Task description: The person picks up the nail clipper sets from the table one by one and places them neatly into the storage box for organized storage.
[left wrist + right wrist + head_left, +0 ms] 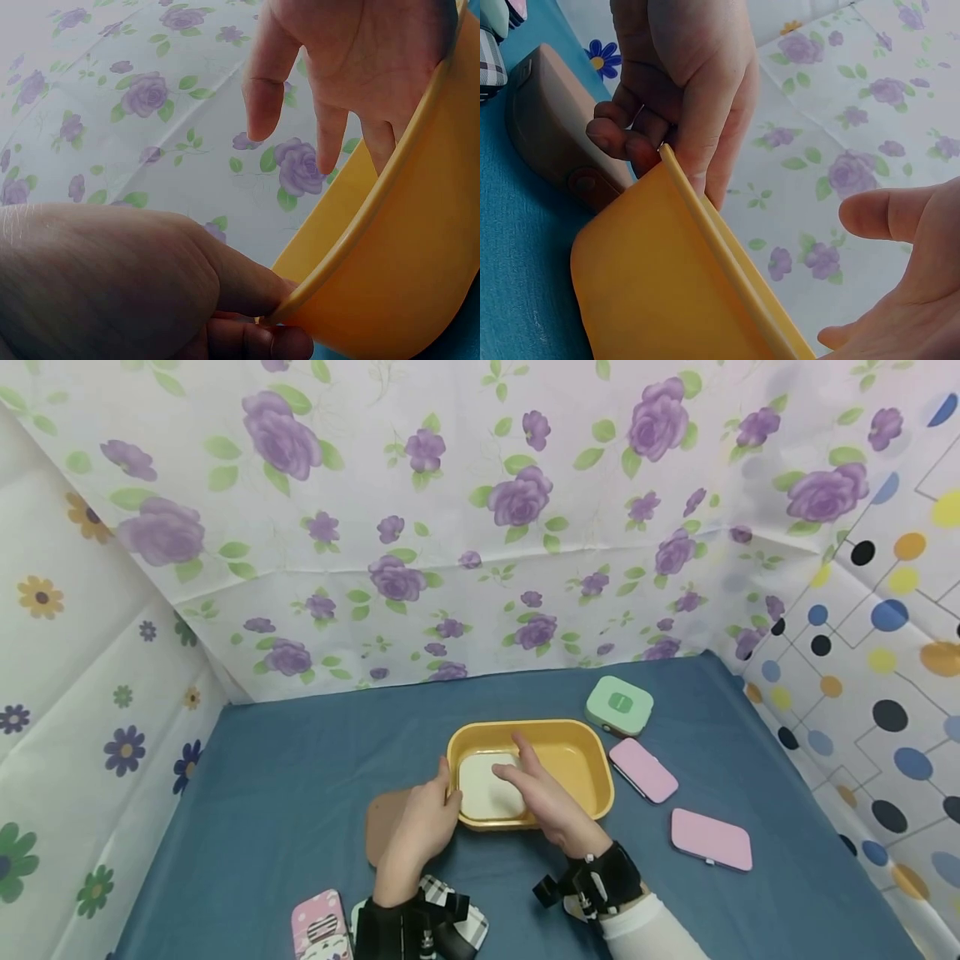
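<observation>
A yellow plastic basin (573, 764) stands on the blue cloth in the middle of the head view. Inside its left half lies a cream, rounded-square item (480, 789). My left hand (422, 825) pinches the basin's left rim; the left wrist view shows its thumb and fingers on either side of the rim (352, 232). My right hand (551, 802) reaches over the near rim with fingers spread and thumb apart, holding nothing. Whether it touches the cream item cannot be told. Partly hidden under my left hand is a brown case (382, 827), beside the basin.
Right of the basin lie a mint-green case (619, 705) and two pink flat cases, one nearer the basin (643, 770) and one farther right (711, 839). A pink patterned case (322, 927) and a checkered item (474, 927) sit near my left wrist. Patterned cloth walls (450, 527) surround the table.
</observation>
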### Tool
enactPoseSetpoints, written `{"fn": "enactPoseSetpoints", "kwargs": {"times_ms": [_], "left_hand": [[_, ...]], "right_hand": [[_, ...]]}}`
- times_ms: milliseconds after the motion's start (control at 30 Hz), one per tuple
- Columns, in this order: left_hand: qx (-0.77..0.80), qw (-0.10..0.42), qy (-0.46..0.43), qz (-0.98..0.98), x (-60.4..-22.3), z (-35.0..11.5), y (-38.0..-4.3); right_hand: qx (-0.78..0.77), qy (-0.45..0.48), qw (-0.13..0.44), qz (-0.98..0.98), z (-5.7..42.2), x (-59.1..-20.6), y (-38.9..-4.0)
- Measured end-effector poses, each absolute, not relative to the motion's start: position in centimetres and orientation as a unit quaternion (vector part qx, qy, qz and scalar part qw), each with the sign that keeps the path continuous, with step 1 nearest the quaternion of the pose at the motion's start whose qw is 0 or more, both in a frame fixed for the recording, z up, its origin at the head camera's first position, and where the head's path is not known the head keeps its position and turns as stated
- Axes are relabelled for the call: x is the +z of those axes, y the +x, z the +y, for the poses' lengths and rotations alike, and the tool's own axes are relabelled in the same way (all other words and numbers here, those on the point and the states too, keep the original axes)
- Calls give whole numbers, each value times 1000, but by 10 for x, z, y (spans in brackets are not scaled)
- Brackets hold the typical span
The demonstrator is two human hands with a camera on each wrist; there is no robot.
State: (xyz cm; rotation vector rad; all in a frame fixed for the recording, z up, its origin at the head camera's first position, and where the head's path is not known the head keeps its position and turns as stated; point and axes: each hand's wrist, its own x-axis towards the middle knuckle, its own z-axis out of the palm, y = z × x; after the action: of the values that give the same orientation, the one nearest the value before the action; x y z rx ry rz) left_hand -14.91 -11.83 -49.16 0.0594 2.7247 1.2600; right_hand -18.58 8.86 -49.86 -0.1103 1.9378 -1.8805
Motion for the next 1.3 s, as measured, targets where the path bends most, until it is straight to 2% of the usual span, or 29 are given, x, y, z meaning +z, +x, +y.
{"fn": "enactPoseSetpoints", "kwargs": {"times_ms": [800,1300], "left_hand": [[407,63,15,911,-491,-117,-149],[425,66,23,903,-493,-118,-148]], "right_hand": [[-616,-84,178,763,93,-492,-182],[-610,-155,164,759,132,-460,-183]]}}
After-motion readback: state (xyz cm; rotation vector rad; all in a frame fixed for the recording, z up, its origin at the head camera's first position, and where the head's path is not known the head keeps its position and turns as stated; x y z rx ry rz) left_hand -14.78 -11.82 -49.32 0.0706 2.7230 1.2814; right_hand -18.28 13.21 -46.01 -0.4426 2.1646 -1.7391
